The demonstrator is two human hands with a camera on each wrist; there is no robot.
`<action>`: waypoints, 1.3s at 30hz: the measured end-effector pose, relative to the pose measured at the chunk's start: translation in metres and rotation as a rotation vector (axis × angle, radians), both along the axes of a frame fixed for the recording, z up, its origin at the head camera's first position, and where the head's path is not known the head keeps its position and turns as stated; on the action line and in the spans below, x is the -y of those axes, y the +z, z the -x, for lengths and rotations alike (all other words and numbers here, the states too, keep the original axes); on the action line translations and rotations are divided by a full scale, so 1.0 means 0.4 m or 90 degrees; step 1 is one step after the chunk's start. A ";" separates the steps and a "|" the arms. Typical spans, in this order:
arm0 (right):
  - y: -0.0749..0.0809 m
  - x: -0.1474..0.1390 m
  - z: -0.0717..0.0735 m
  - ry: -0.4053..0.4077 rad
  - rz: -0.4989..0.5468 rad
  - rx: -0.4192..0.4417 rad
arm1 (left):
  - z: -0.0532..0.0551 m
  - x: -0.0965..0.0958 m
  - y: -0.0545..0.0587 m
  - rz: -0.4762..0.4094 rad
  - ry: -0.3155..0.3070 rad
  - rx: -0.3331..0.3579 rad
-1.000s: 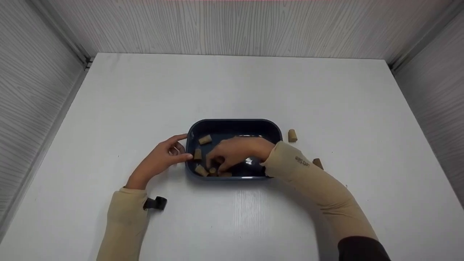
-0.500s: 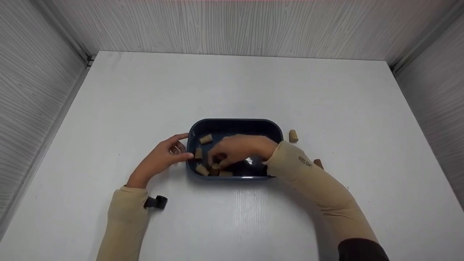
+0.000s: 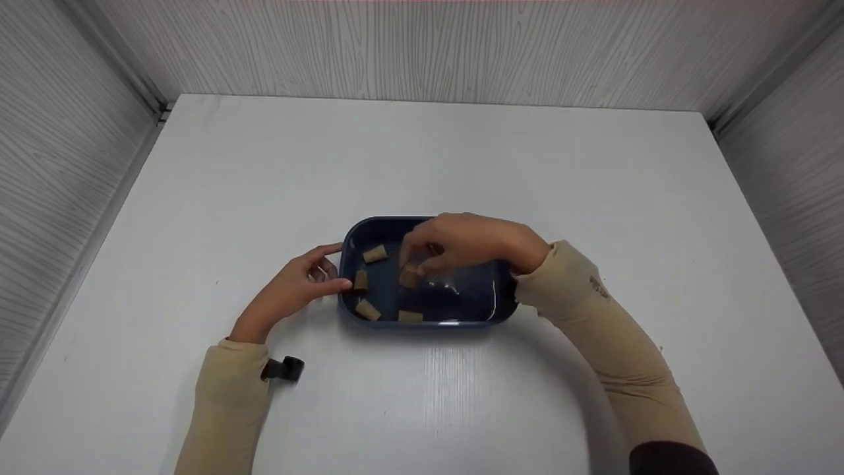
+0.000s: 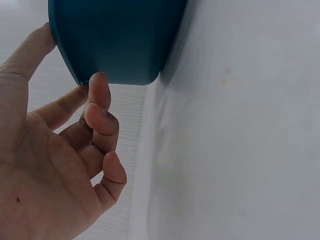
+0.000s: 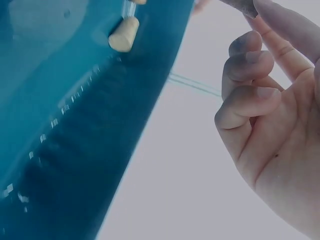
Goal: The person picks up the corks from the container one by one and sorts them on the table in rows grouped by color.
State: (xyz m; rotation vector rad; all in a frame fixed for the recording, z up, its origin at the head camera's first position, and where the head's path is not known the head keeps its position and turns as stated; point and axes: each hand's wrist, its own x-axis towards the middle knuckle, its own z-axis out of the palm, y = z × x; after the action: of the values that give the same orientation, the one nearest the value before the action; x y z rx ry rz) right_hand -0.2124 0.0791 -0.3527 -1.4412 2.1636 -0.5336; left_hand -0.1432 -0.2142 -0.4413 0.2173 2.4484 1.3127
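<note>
A dark blue rectangular tray [image 3: 494, 324] with rounded corners stands mid-table, several tapered corks inside. My left hand [image 3: 290, 287] holds its left end: the thumb lies at the rim and the index finger touches the end wall, as the left wrist view shows from below. Over the tray, my right hand [image 3: 471, 241] pinches a cork [image 3: 408, 276] between thumb and index finger, its other fingers curled. Among the loose corks are an upper-left cork [image 3: 374, 253], a cork [image 3: 361, 280] near the left thumb and a cork [image 3: 410, 316] along the near wall.
Rippled highlights inside the tray [image 5: 65, 110] look like water, though I cannot tell for sure. A black strap piece [image 3: 283, 369] sticks out from the left sleeve [image 3: 231, 382]. The white tabletop [image 3: 428, 158] ends at panelled walls behind and at the sides.
My right hand has lifted a cork from the near-left cluster and moved back and right. Its arm now hides the two corks lying right of the tray. The left hand stays put.
</note>
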 end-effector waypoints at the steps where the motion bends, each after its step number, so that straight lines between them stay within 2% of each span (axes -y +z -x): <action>1: 0.006 -0.008 0.001 -0.006 0.005 -0.001 | 0.000 0.000 0.001 0.000 0.000 0.001; 15: 0.079 -0.125 0.005 -0.095 0.014 -0.031 | -0.001 -0.001 0.003 0.006 0.000 -0.001; 21: 0.096 -0.186 0.003 -0.109 0.027 -0.041 | -0.004 0.002 0.005 0.004 -0.007 -0.011; 25: 0.096 -0.228 0.004 -0.122 0.024 -0.050 | -0.004 0.002 0.005 0.005 -0.009 -0.018; 30: 0.083 -0.296 0.001 -0.167 0.001 -0.056 | -0.003 0.000 0.009 0.001 -0.011 -0.016; 39: 0.058 -0.406 -0.019 -0.225 -0.033 -0.063 | -0.005 0.003 0.012 0.003 -0.005 -0.012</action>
State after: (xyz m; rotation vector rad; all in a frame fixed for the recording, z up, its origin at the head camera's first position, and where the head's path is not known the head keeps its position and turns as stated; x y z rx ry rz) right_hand -0.2047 0.2414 -0.3297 -1.0821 2.5092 -0.5310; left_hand -0.1411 -0.2152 -0.4365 0.2395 2.4631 1.3063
